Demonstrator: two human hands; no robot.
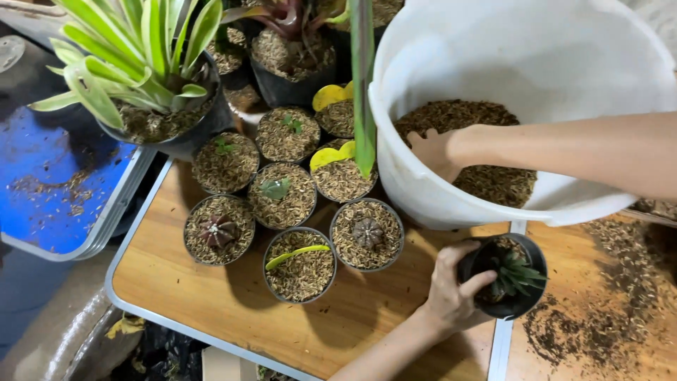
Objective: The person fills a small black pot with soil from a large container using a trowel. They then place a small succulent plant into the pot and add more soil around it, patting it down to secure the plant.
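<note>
Two hands, one small pot.
Our left hand (451, 293) grips the black succulent pot (509, 276); our right hand (434, 152) digs, fingers spread, into the white bucket's (493, 42) husk mix.

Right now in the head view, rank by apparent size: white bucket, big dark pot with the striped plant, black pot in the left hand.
1. white bucket
2. big dark pot
3. black pot, smallest.

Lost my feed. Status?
Left hand grips small black pot with spiky plant. Right hand digs into husk in white bucket. Nothing between them.
</note>
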